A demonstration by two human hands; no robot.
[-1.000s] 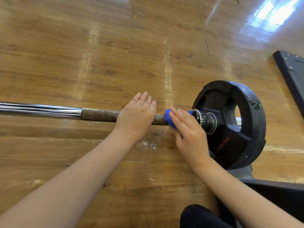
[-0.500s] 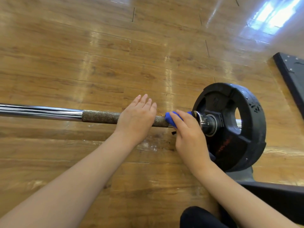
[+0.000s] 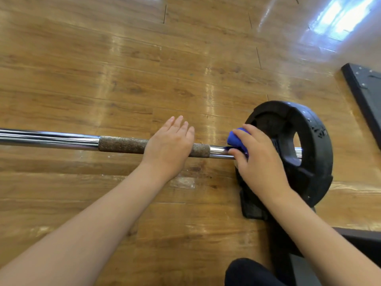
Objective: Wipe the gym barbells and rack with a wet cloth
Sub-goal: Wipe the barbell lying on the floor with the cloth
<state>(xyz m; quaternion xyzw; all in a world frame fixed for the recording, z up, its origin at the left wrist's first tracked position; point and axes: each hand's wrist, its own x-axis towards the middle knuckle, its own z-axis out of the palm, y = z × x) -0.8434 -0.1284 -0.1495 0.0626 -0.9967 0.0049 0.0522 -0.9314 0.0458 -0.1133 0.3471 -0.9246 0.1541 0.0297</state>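
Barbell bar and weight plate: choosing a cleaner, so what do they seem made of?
Barbell bar: looks like chromed steel, with mirror-bright streaks; its knurled grip is dull, speckled brown, possibly rust. Weight plate: matte black with a pitted rim, probably rubber-coated or painted iron; cannot tell which.

Bare floor [image 3: 123,69] fills the upper and left frame, open above and below the bar [image 3: 51,139]; at right the plate [image 3: 309,153] blocks the bar's end; a dark panel [image 3: 367,93] closes the right edge.

Left hand [image 3: 169,147]: flat, fingers straight toward twelve o'clock (forearm from seven).
Right hand [image 3: 257,157]: fingers curled, pinching.
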